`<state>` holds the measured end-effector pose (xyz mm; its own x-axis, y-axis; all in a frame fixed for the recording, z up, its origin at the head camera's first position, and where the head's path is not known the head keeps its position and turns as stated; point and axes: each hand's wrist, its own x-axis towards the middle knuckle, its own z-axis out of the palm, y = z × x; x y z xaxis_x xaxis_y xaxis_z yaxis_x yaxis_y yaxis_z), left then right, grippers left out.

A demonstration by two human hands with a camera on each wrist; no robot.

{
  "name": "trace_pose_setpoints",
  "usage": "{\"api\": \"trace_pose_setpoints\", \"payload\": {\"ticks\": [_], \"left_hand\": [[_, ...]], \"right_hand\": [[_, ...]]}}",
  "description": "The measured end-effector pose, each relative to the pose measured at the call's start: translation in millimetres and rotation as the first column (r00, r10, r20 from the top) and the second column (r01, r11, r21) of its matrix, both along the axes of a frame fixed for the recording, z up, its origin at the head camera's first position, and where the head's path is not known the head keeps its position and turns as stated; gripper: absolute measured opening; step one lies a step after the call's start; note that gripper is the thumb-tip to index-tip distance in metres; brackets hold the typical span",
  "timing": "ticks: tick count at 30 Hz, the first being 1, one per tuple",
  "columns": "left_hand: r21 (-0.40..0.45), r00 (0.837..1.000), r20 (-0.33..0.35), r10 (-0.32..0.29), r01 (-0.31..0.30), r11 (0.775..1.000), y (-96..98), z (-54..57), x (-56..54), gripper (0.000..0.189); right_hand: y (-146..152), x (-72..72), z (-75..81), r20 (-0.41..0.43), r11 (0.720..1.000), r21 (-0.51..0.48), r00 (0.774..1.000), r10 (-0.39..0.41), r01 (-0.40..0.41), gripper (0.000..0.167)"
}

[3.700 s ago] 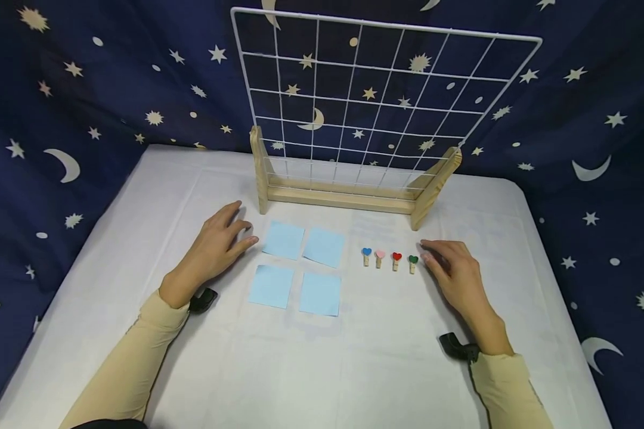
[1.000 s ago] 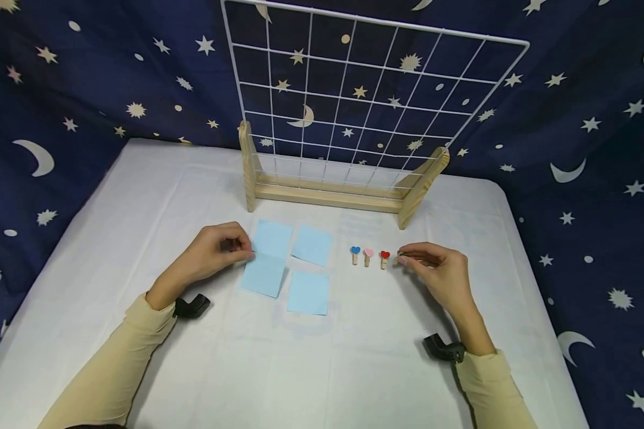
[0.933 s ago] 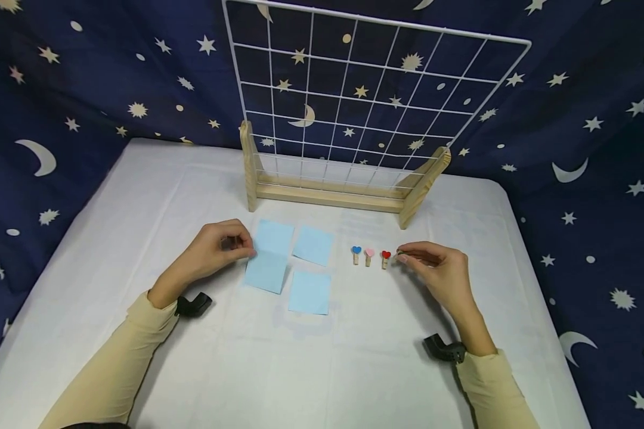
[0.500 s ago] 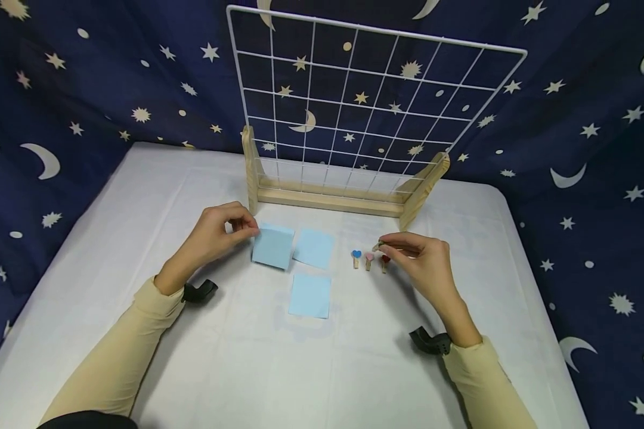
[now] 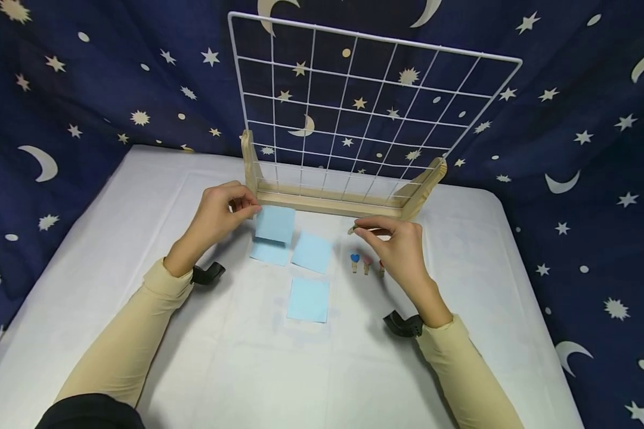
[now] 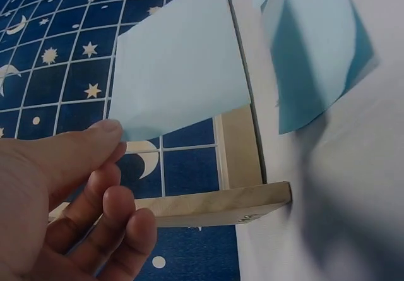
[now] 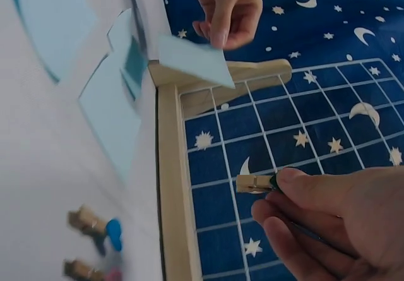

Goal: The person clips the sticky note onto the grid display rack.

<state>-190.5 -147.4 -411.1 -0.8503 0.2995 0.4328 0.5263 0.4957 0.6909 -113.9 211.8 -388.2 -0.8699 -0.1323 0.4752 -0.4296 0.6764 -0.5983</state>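
Observation:
A light blue paper square (image 5: 275,224) hangs in the air, its upper left corner pinched by my left hand (image 5: 222,211) near the left foot of the wire grid rack. Between thumb and fingers my right hand (image 5: 394,241) holds a small wooden clothespin (image 7: 254,183) with a green end, mostly covered by the fingertips in the head view. Below the right hand lie a blue heart clothespin (image 5: 355,262) and two others, pink and red, partly in shadow. On the table are more paper squares, one (image 5: 270,252) below the lifted sheet, one (image 5: 312,251) beside it and one (image 5: 308,300) nearer.
The white wire grid (image 5: 354,101) stands upright at the back of the table in a wooden base (image 5: 327,204). A dark blue star-patterned curtain (image 5: 595,119) hangs behind. White cloth (image 5: 247,369) covers the table.
My left hand has lifted the near left paper square off the table and carried it toward the rack. My right hand has picked up the green heart clothespin and moved left and forward.

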Motion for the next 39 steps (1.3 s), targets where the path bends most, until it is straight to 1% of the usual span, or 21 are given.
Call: {"api": "trace_pose_setpoints", "payload": {"ticks": [4, 9, 13, 17, 22, 25, 30, 34, 39], "left_hand": [[-0.009, 0.999, -0.020, 0.046, -0.046, 0.999, 1.8, 5.0, -5.7, 0.007], [-0.029, 0.990, -0.079, 0.117, -0.120, 0.992, 4.5, 9.0, -13.1, 0.008], [-0.029, 0.975, -0.139, 0.174, -0.180, 0.983, 7.7, 9.4, -18.6, 0.011], [-0.028, 0.957, -0.193, 0.215, -0.225, 0.974, 12.7, 9.3, -23.9, 0.010], [-0.026, 0.938, -0.232, 0.257, -0.270, 0.963, 19.9, 10.6, -28.9, 0.008], [-0.031, 0.931, -0.238, 0.276, -0.291, 0.956, 22.6, 11.9, -29.8, 0.008], [-0.032, 0.921, -0.244, 0.303, -0.319, 0.947, 25.7, 13.5, -29.4, 0.008], [-0.009, 0.916, -0.246, 0.316, -0.328, 0.945, 29.0, 15.7, -29.8, 0.008], [0.026, 0.913, -0.254, 0.319, -0.323, 0.946, 32.2, 16.3, -31.9, 0.006]], "right_hand": [[-15.8, -10.4, 7.8, -0.027, 1.000, 0.007, 0.999, 0.023, -0.023, 0.015], [-36.5, -24.0, 17.7, -0.079, 0.998, 0.017, 0.995, 0.059, -0.058, 0.014], [-52.9, -34.5, 23.0, -0.128, 0.995, 0.023, 0.987, 0.096, -0.094, 0.012], [-67.9, -45.8, 26.0, -0.165, 0.995, 0.026, 0.981, 0.103, -0.100, 0.010], [-84.7, -60.8, 27.0, -0.199, 0.994, 0.029, 0.974, 0.110, -0.106, 0.010], [-92.6, -68.2, 26.9, -0.229, 0.994, 0.034, 0.967, 0.107, -0.102, 0.010], [-100.8, -75.9, 28.4, -0.277, 0.997, 0.055, 0.958, 0.070, -0.057, 0.009], [-105.1, -80.8, 29.1, -0.288, 0.996, 0.074, 0.956, 0.061, -0.042, 0.010], [-109.9, -87.9, 30.0, -0.313, 0.996, 0.088, 0.948, 0.058, -0.032, 0.010]]}}
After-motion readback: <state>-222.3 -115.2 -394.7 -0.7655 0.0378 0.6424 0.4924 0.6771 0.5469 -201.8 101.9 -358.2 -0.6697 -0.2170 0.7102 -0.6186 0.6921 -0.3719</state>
